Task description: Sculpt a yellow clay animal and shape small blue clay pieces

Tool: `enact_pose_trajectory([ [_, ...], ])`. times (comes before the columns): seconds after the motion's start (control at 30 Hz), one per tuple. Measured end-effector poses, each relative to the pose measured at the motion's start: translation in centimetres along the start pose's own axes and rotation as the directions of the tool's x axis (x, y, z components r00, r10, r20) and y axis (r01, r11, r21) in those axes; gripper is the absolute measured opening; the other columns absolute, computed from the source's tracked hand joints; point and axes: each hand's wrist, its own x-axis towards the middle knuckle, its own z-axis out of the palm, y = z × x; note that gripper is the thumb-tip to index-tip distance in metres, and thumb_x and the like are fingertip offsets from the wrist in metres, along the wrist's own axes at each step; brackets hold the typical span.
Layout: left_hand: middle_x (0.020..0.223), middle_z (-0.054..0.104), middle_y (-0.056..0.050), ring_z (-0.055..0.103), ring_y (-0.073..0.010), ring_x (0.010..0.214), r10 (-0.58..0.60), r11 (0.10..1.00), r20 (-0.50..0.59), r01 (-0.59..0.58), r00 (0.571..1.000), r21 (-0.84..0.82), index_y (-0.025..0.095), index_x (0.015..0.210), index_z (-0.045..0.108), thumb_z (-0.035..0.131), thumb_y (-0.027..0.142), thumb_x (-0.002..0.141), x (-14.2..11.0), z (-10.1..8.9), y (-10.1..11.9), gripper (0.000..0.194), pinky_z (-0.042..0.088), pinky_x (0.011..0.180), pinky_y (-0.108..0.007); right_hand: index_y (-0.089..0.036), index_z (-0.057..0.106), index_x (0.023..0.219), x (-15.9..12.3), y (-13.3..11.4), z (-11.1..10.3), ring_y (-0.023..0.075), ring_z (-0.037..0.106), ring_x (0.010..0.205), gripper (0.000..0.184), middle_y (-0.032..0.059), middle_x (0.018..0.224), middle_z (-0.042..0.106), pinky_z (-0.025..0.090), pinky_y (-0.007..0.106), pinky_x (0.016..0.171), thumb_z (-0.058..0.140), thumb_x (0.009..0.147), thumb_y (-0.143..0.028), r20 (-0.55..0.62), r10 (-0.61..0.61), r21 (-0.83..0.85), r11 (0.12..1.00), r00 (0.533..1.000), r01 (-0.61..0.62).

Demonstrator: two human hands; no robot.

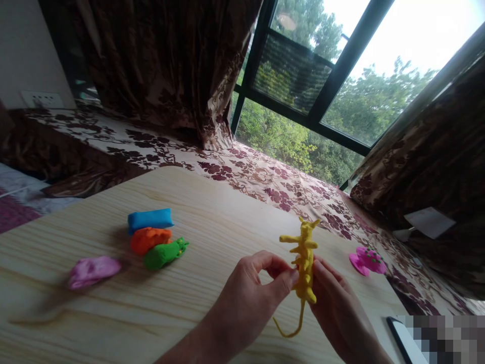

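Observation:
A yellow clay animal figure [305, 253] is held upright above the table, between my two hands. It has two pointed ears, several stubby limbs or bumps along its body, and a long thin tail that curls down to the left. My left hand [261, 283] pinches its left side low on the body with thumb and forefinger. Around the right side close the fingers of my right hand [337, 303], partly hidden behind the figure.
On the wooden table [113, 323] lie blue clay [150, 219], orange clay [150, 239], green clay [163, 255] and pink clay [94, 271] at left. A magenta clay piece with green dots [368, 261] sits at right, near a dark-edged flat device [403, 338]. Beyond is a floral-covered sill [242, 172].

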Motion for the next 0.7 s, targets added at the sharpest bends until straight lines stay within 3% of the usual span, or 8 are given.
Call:
enact_pose_trajectory([
  [0.13,0.081,0.067,-0.001,0.060,-0.0152,0.087,-0.107,0.960,0.043,0.115,0.993,-0.257,0.017,0.079,0.064,0.051,0.031,0.084,0.3,-0.2,0.1,0.020,0.041,0.085,-0.028,-0.020,0.071,0.089,-0.1,-0.3,0.4,0.0184,0.064,0.083,0.021,0.0049,0.092,0.071,0.049,0.030,0.078,0.063,0.080,-0.037,-0.035,-0.015,0.047,0.999,0.999,0.017],
  [0.33,0.087,0.069,-0.006,0.062,-0.0159,0.086,-0.165,0.736,0.335,0.342,0.928,-0.585,0.015,0.084,0.063,0.064,0.026,0.076,0.3,0.6,-0.3,0.014,0.043,0.083,-0.029,-0.019,0.071,0.093,-0.4,0.0,1.6,0.0236,0.063,0.089,0.028,0.0075,0.087,0.071,0.049,0.032,0.074,0.064,0.077,-0.041,-0.012,0.042,0.030,0.999,0.999,-0.042],
  [0.4,0.088,0.068,-0.007,0.063,-0.0144,0.079,-0.181,0.691,0.359,0.378,0.916,-0.616,0.015,0.080,0.061,0.069,0.025,0.073,0.5,0.6,-0.5,0.015,0.045,0.077,-0.028,-0.019,0.070,0.095,-0.3,-0.2,1.2,0.0238,0.063,0.087,0.030,0.0069,0.084,0.070,0.050,0.034,0.073,0.063,0.078,-0.042,-0.007,0.026,-0.045,0.999,1.000,-0.026],
  [0.47,0.090,0.068,-0.007,0.063,-0.0132,0.074,-0.211,0.669,0.343,0.391,0.915,-0.632,0.016,0.084,0.060,0.070,0.023,0.071,0.7,0.6,-0.5,0.018,0.045,0.074,-0.028,-0.019,0.069,0.095,-0.2,-0.9,0.4,0.0236,0.061,0.092,0.029,0.0061,0.087,0.069,0.048,0.035,0.080,0.061,0.080,-0.042,-0.034,-0.100,-0.209,0.974,0.994,0.090],
  [0.57,0.099,0.067,-0.009,0.063,-0.0154,0.081,-0.264,0.673,0.291,0.392,0.920,-0.627,0.017,0.104,0.057,0.068,0.020,0.074,1.3,0.6,0.1,0.032,0.045,0.079,-0.031,-0.022,0.067,0.096,-0.2,-2.4,-0.9,0.0219,0.055,0.104,0.020,0.0047,0.101,0.065,0.040,0.033,0.092,0.059,0.083,-0.036,-0.012,-0.396,-0.525,0.784,0.918,0.331],
  [0.7,0.101,0.067,-0.011,0.062,-0.0176,0.089,-0.288,0.741,0.308,0.415,0.907,-0.528,0.016,0.118,0.052,0.061,0.022,0.080,2.0,1.4,1.4,0.039,0.042,0.083,-0.032,-0.023,0.062,0.090,-0.4,-4.0,-1.8,0.0193,0.054,0.100,0.009,0.0034,0.100,0.060,0.042,0.030,0.087,0.059,0.083,-0.028,0.135,-0.548,-0.716,0.522,0.825,0.464],
])
